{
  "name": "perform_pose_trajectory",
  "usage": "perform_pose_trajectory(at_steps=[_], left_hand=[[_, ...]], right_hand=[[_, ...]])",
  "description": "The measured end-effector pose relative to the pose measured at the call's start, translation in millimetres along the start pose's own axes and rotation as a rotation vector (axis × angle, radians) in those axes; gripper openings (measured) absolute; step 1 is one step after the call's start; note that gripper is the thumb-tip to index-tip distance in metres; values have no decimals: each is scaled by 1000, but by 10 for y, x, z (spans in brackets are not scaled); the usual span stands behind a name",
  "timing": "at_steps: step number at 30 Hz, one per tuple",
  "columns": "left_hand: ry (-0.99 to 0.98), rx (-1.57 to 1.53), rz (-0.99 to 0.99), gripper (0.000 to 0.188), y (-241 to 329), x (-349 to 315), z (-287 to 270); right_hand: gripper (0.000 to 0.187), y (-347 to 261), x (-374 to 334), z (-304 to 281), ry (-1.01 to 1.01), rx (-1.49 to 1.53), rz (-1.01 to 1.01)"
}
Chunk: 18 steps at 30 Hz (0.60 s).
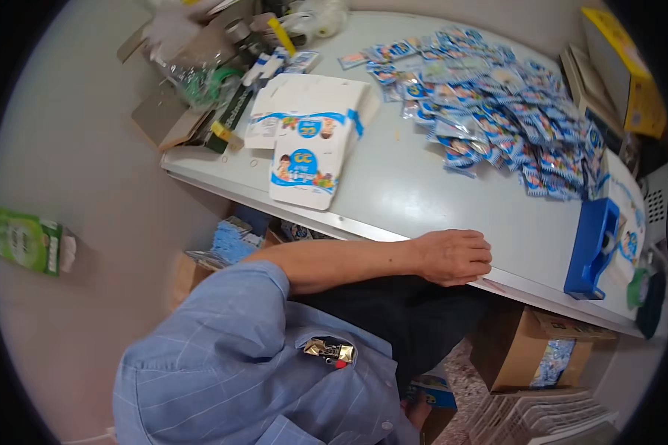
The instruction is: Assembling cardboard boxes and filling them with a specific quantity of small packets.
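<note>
My left hand (456, 257) rests on the front edge of the white table, fingers curled in and nothing visible in them. The bare forearm lies across my lap. Low down, partly hidden by my shirt, my right hand (417, 414) grips a small blue-printed carton (436, 393) beside my leg. Flat white cartons with blue and fruit prints (304, 163) lie stacked on the table's left part. A broad heap of small blue-and-white sachets (497, 104) spreads over its far right.
A blue tape dispenser (592, 248) stands at the table's right end, near a yellow box (634, 81). Clutter fills an open cardboard box (178, 122) at the back left. Below the right edge is a brown carton (516, 352). A green tissue pack (26, 241) hangs on the left wall.
</note>
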<state>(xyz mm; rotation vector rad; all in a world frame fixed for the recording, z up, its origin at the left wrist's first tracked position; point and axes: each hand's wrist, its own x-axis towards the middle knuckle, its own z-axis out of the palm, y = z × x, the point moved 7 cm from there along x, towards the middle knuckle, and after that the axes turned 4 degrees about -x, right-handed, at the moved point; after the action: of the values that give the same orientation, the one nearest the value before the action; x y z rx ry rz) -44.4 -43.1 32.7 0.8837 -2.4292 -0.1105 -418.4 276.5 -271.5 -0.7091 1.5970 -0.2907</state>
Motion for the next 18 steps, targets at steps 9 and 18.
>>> perform_pose_trajectory(at_steps=[9,18], left_hand=[[930,136,-1248,55,-863,-2630,-2633],[660,198,-1658,88,-1892,-3500,-3015]], right_hand=[[40,-2086,-946,-49,427,-755,-321],[62,-5577,-926,3244,43,-256,-976]])
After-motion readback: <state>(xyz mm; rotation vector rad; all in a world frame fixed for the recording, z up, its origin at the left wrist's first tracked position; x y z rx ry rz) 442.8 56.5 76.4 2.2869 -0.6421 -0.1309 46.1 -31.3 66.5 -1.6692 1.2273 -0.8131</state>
